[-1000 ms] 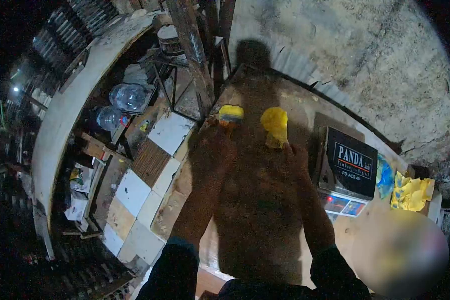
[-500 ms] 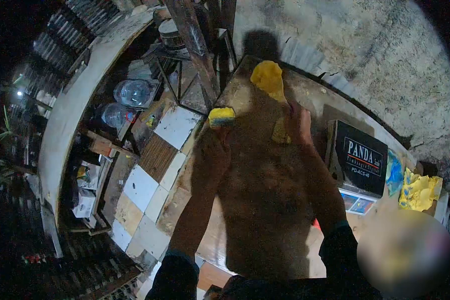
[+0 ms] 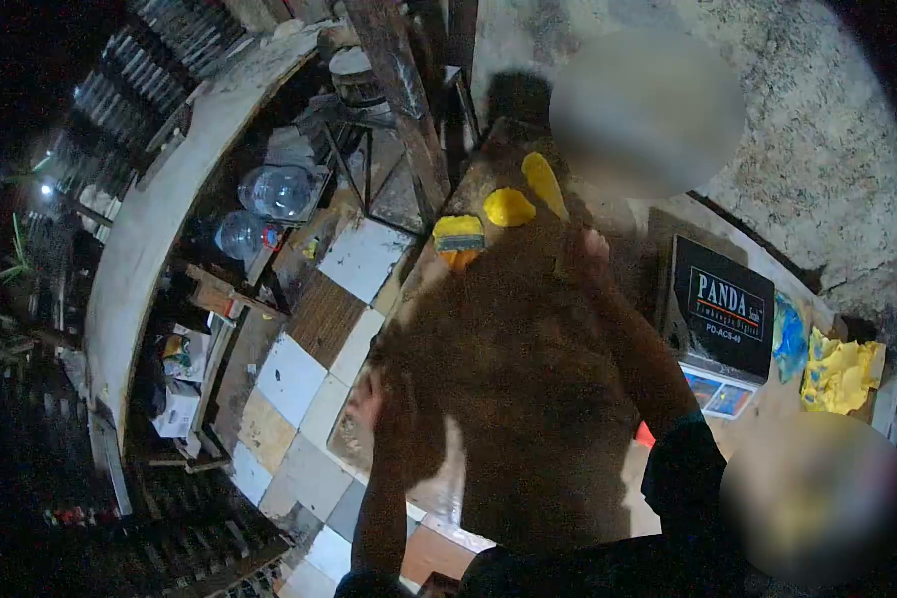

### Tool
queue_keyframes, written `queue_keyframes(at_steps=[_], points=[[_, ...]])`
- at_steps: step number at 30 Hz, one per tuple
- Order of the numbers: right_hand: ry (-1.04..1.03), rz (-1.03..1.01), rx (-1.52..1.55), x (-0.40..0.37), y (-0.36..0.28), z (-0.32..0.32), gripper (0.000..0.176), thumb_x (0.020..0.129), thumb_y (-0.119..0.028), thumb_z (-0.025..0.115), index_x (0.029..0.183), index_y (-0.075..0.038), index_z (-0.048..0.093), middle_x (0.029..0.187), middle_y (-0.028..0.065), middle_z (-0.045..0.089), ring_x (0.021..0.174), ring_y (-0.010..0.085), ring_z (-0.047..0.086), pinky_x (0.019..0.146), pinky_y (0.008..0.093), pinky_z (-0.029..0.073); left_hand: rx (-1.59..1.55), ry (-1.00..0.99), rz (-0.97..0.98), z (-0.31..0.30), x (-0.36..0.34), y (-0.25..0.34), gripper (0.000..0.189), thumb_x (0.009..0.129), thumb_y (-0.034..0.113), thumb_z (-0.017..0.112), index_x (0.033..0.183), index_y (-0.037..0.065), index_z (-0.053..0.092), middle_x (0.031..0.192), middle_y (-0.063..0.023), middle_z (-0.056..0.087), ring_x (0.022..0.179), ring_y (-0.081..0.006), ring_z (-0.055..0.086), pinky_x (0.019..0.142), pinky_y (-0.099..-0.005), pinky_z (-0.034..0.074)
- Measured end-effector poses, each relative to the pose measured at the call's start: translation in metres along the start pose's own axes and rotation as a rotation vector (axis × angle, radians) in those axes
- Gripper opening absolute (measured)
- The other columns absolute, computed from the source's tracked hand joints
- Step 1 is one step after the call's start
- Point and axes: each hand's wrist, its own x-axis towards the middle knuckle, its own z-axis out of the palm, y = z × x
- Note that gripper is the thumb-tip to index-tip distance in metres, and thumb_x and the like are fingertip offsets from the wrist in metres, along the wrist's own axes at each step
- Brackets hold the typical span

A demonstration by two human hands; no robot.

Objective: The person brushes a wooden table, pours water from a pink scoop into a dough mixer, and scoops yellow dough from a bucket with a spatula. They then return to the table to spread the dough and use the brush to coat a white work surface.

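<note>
My right hand [image 3: 594, 255] is in dim light at the table's far part, its fingers closed round what looks like the handle of a putty knife [image 3: 543, 185] smeared with yellow paste. The blade points away and shows narrow, as if tilted. Beside it a smooth yellow lump of paste [image 3: 509, 207] sits on the table. Left of the lump lies a wide scraper [image 3: 458, 235] with yellow paste on its grey blade and an orange part below. My left hand [image 3: 368, 400] is apart from it, over the table's left edge, fingers spread and holding nothing.
A black PANDA box [image 3: 723, 311] stands right of my right forearm. Farther right lies a yellow-smeared sheet or block [image 3: 840, 371] beside a blue plastic piece [image 3: 791, 337]. Clear plastic bottles [image 3: 277, 191] rest at the left, past the tiled surface [image 3: 291, 377]. My shadow darkens the table.
My left hand has let go of the scraper and drawn back toward me. The putty knife's blade has turned from broad to narrow, and a yellow lump now shows on the table.
</note>
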Motion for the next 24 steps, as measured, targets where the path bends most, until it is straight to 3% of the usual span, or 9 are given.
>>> queue_keyframes(at_steps=[2,3,6,9,12,16,18,21,24], points=[[-0.170,0.149,0.081,-0.003,-0.015,-0.031,0.035,0.082,-0.032,0.046,0.098,-0.002,0.054,0.078,0.0101,0.058,0.066,0.0257,0.058,0.057,0.0356,0.046,-0.047,0.050,-0.205,-0.004,-0.047,-0.030,0.056,0.071,0.042,0.054,0.117,0.012,0.044,0.116,-0.0131,0.046,0.107,-0.0337,0.041,0.082,-0.0569,0.024],[-0.157,0.151,0.087,-0.004,-0.017,-0.035,0.035,0.082,-0.032,0.046,0.098,-0.002,0.054,0.078,0.0101,0.058,0.066,0.0257,0.058,0.057,0.0356,0.046,0.305,0.034,-0.180,-0.011,-0.073,-0.045,0.055,0.069,0.040,0.056,0.115,0.011,0.046,0.114,-0.0142,0.048,0.108,-0.0339,0.041,0.081,-0.0555,0.025],[-0.119,0.191,0.165,-0.006,-0.006,-0.023,0.032,0.085,-0.030,0.043,0.091,-0.001,0.056,0.070,0.0089,0.057,0.062,0.0237,0.058,0.055,0.0343,0.046,0.163,0.110,-0.145,-0.038,-0.138,-0.064,0.042,0.070,0.037,0.056,0.102,0.010,0.051,0.096,-0.0132,0.052,0.095,-0.0312,0.044,0.079,-0.0528,0.026],[0.348,-0.208,0.795,-0.021,-0.004,-0.019,0.029,0.086,-0.026,0.043,0.087,-0.002,0.057,0.063,0.0079,0.055,0.056,0.0206,0.056,0.053,0.0344,0.046,0.177,0.018,-0.318,-0.098,-0.185,-0.030,0.030,0.072,0.035,0.053,0.091,0.011,0.052,0.079,-0.0083,0.050,0.081,-0.0274,0.044,0.072,-0.0472,0.027],[-0.116,0.146,0.884,-0.085,-0.051,-0.118,0.026,0.086,-0.024,0.046,0.084,-0.001,0.057,0.056,0.0050,0.052,0.052,0.0142,0.054,0.050,0.0301,0.044,0.243,0.115,-0.385,-0.098,-0.244,-0.059,0.032,0.073,0.041,0.049,0.087,0.013,0.052,0.077,-0.0043,0.049,0.081,-0.0253,0.044,0.068,-0.0444,0.027],[-0.033,0.144,1.001,-0.201,-0.052,-0.174,0.023,0.086,-0.022,0.045,0.079,-0.002,0.055,0.055,0.0013,0.049,0.048,0.0069,0.047,0.044,0.0218,0.037,0.111,0.123,-0.501,-0.076,-0.306,-0.099,0.036,0.074,0.044,0.049,0.088,0.011,0.052,0.078,-0.0064,0.053,0.079,-0.0262,0.046,0.068,-0.0476,0.026],[0.278,-0.124,1.111,-0.266,-0.021,-0.171,0.020,0.086,-0.019,0.045,0.073,-0.005,0.053,0.053,-0.0017,0.045,0.045,0.0049,0.041,0.041,0.0208,0.033,-0.206,0.015,-0.736,-0.040,-0.343,-0.131,0.040,0.073,0.045,0.051,0.086,0.008,0.052,0.077,-0.0114,0.058,0.067,-0.0287,0.049,0.065,-0.0478,0.031],[0.057,0.368,1.322,-0.385,0.007,-0.248,0.019,0.085,-0.016,0.046,0.070,-0.005,0.051,0.052,-0.0035,0.042,0.044,0.0039,0.039,0.041,0.0197,0.032,-0.847,-0.427,-1.046,-0.003,-0.397,-0.172,0.035,0.076,0.040,0.053,0.082,0.006,0.055,0.073,-0.0135,0.060,0.057,-0.0216,0.051,0.051,-0.0334,0.042],[0.443,0.256,0.944,-0.498,0.028,-0.297,0.013,0.084,-0.014,0.047,0.077,-0.004,0.050,0.052,-0.0034,0.041,0.042,0.0045,0.037,0.039,0.0203,0.031,-0.893,-0.531,-1.005,0.063,-0.446,-0.207,0.029,0.076,0.036,0.055,0.080,0.008,0.055,0.062,-0.0088,0.055,0.046,-0.0193,0.046,0.044,-0.0336,0.039]])
